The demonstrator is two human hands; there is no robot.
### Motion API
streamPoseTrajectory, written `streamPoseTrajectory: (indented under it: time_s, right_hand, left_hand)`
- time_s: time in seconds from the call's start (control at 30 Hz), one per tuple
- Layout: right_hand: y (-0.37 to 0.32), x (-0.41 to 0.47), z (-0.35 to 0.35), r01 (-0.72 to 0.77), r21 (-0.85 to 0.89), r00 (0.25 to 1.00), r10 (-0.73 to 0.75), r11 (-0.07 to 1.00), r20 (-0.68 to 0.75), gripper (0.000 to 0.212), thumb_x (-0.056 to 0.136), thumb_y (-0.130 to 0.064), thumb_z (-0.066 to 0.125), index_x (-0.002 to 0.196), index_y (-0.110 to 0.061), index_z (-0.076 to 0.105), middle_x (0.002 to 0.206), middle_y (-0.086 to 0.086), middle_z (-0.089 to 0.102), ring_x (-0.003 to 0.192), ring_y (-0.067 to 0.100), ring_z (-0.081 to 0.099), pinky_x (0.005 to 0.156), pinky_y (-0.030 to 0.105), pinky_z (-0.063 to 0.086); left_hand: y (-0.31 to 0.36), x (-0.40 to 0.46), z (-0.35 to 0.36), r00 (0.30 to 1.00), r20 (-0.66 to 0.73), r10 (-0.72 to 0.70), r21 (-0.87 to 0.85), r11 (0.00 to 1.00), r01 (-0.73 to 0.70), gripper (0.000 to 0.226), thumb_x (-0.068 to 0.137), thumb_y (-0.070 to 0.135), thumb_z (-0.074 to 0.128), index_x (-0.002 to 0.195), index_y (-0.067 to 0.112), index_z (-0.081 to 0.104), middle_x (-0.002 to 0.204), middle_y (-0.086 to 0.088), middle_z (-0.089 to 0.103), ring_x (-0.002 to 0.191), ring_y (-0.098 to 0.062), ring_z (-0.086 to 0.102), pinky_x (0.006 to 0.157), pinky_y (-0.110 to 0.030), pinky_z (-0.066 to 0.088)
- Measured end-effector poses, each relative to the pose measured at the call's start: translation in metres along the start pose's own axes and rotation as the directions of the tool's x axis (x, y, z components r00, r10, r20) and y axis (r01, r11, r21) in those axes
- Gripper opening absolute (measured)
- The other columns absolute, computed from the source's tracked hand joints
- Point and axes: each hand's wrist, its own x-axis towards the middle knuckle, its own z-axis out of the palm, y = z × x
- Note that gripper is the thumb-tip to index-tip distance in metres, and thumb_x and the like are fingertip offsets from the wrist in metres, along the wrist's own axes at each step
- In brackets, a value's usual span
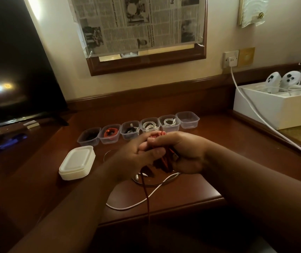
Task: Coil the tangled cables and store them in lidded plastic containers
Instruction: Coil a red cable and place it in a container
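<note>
Both hands, left point(137, 154) and right point(180, 152), grip a looped red cable point(164, 161), 1 strand dangling.

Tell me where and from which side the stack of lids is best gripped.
Grip the stack of lids across its two long sides, coming from above. It lies flat on the desk, left of both hands, with bare desk around it; the containers sit well behind, so fingers likely have room.

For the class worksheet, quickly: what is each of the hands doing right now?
Left hand: closed, gripping the red cable.
Right hand: closed, holding the same red cable's coil.
</note>
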Motion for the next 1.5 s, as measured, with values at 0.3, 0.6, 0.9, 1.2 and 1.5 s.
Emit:
streamPoseTrajectory:
  time_s: [0.3,0.6,0.9,1.2,1.5]
  right_hand:
    - [0.007,0.010,-0.012,-0.017,-0.336,0.997,0.040,0.942,0.063,0.048,0.090,-0.047,0.056,0.106,-0.003,0.060,0.083,0.011,0.066,0.077,0.022,0.065,0.067,0.026,0.052]
    - [-0.002,0.017,-0.011,0.228,0.401,0.932,-0.318,0.887,0.173,0.043,0.079,-0.053,0.064,0.087,-0.011,0.067,0.074,0.000,0.062,0.070,0.015,0.067,0.065,0.026,0.058]
    - [-0.019,0.032,-0.053,0.392,-0.661,0.816,-0.574,0.640,-0.071,0.027,0.096,-0.032,0.054,0.115,-0.014,0.058,0.109,0.004,0.067,0.104,0.017,0.066,0.091,0.033,0.056]
    - [0.007,0.045,-0.039,0.087,-0.864,0.932,-0.346,0.496,-0.105,0.057,0.099,-0.060,0.030,0.088,-0.015,0.062,0.072,0.000,0.061,0.063,0.010,0.059,0.064,0.036,0.052]
    - [-0.008,0.033,-0.034,-0.086,-0.009,0.995,0.086,0.996,0.059,0.071,0.092,-0.071,0.029,0.073,-0.008,0.059,0.055,0.002,0.044,0.043,0.014,0.043,0.044,0.023,0.037]
  left_hand:
    - [0.001,0.020,-0.026,0.968,0.167,-0.190,0.171,0.972,0.161,0.039,0.087,0.044,0.064,0.111,0.013,0.066,0.087,-0.021,0.069,0.079,-0.035,0.067,0.073,-0.035,0.057]
    - [-0.001,0.034,0.015,0.977,-0.204,-0.055,-0.404,0.914,-0.033,0.033,0.077,0.050,0.053,0.055,0.033,0.072,0.054,0.013,0.061,0.051,0.002,0.058,0.055,-0.021,0.047]
    - [-0.030,0.037,0.016,0.979,-0.166,0.118,0.430,0.902,-0.035,0.024,0.102,0.032,0.050,0.090,0.045,0.066,0.082,0.011,0.070,0.079,-0.003,0.065,0.071,-0.028,0.051]
    - [-0.025,0.035,-0.025,0.936,-0.105,0.337,0.685,0.706,-0.177,0.033,0.068,0.037,0.086,0.087,0.048,0.062,0.072,0.028,0.061,0.072,0.001,0.066,0.060,-0.017,0.055]
    - [-0.043,0.051,-0.022,0.980,-0.175,-0.097,-0.327,0.944,0.035,0.038,0.060,0.053,0.088,0.073,0.023,0.070,0.075,-0.014,0.050,0.070,-0.029,0.040,0.060,-0.037,0.033]
